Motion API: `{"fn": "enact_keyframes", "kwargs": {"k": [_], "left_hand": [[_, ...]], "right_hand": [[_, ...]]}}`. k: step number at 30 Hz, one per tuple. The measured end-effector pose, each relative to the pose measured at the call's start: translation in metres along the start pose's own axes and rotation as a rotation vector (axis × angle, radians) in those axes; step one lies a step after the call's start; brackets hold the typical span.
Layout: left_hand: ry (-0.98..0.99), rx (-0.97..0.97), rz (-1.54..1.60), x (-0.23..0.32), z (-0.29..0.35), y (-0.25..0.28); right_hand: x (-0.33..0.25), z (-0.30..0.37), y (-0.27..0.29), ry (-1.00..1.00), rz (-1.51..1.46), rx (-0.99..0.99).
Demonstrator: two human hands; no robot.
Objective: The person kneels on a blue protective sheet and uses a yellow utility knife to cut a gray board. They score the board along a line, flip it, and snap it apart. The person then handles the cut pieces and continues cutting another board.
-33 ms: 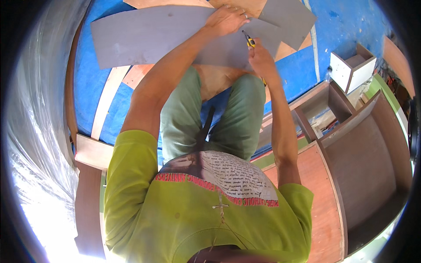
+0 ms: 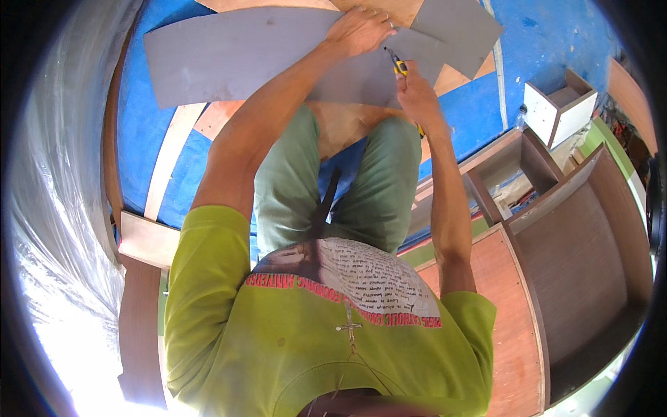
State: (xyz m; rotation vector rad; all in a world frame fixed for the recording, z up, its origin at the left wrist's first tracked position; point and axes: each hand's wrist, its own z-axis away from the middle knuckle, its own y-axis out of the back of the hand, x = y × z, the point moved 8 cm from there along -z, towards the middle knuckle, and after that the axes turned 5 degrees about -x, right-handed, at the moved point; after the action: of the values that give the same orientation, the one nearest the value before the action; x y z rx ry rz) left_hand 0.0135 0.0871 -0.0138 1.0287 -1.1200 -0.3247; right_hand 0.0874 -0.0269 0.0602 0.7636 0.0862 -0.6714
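Observation:
My left hand (image 2: 360, 31) lies with its fingers stretched out on a long grey sheet (image 2: 222, 59), pressing near its far edge. A ring shows on one finger. In my right hand (image 2: 419, 97) is a yellow and black utility knife (image 2: 399, 66), its dark tip pointing away and to the left, over the sheet close to my left hand. Whether the tip touches the sheet, I cannot tell. A smaller grey piece (image 2: 464, 31) lies at the sheet's right end, partly overlapping it. Bare wooden boards (image 2: 215, 119) show beneath the sheet.
Blue covering (image 2: 549, 35) spreads under the boards. To the right stand a small white open box (image 2: 571, 115) and brown cabinet frames (image 2: 583, 243). A reddish wood panel (image 2: 507, 320) is beside me. Clear plastic sheeting (image 2: 62, 194) hangs at the left.
My right hand and the utility knife have shifted very slightly to the right. My left hand and the grey sheet stay practically where they were.

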Motion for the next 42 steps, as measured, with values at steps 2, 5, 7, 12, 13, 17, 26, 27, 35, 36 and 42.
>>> {"fn": "enact_keyframes", "kwargs": {"k": [2,5,7,12,13,17,26,27,35,36,42], "left_hand": [[-0.015,-0.013,0.047,0.001,-0.001,-0.003],[-0.074,0.112,0.061,0.003,-0.003,0.001],[-0.092,0.160,0.033,0.003,-0.001,0.002],[-0.035,0.048,0.056,0.000,-0.003,-0.005],[-0.027,0.031,0.071,-0.001,-0.004,-0.006],[-0.048,0.045,0.065,0.002,-0.004,0.000],[-0.064,0.099,0.103,0.002,-0.002,0.001],[-0.057,0.080,0.102,0.002,-0.003,0.000],[-0.060,0.068,0.075,0.004,-0.003,0.002],[-0.071,0.067,0.077,0.005,-0.003,0.002],[-0.026,0.026,0.054,0.002,-0.004,-0.004]], "right_hand": [[0.004,0.004,0.001,0.017,-0.032,0.018],[0.011,0.002,-0.004,0.019,-0.028,0.006],[0.010,-0.005,-0.011,0.036,-0.015,0.019],[0.016,-0.013,-0.023,-0.022,0.000,0.064],[0.015,-0.013,-0.023,-0.009,-0.009,0.054],[0.014,-0.010,-0.017,-0.028,-0.020,0.034],[0.007,-0.011,-0.016,-0.021,0.015,0.027],[0.009,-0.011,-0.016,-0.034,0.023,0.026],[-0.007,-0.011,-0.008,0.161,0.051,0.019],[-0.009,-0.012,-0.006,0.187,0.068,0.023],[0.003,-0.024,-0.013,0.148,0.133,-0.047]]}}
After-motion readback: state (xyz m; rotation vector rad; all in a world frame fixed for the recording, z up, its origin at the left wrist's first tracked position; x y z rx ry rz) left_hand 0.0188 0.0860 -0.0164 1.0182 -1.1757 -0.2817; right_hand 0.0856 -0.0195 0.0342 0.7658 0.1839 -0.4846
